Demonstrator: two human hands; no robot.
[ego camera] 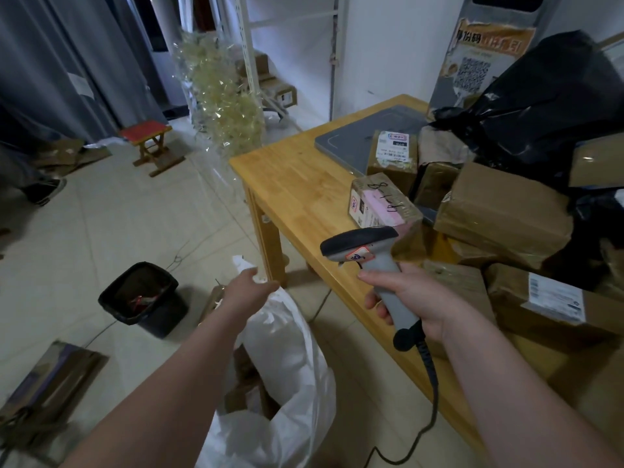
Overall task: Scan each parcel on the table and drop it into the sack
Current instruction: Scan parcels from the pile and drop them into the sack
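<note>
The room has a tiled floor, and on the right a wooden tabletop [297, 184] carries a pile of parcels [506, 214]. The white sack [287, 336] stands on the floor, near and left of it. The right hand [415, 298] grips the scanner [374, 258] by its handle. The left hand [248, 290] is at the sack's rim; its fingers are hidden, so I cannot tell if it holds. The front box [381, 204] looks small, stiff and probably light, with glossy tape, maybe slippery. It is best taken across two sides.

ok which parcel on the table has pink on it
The small box just behind the scanner head, handwriting on top; the rest are brown or black.
</note>
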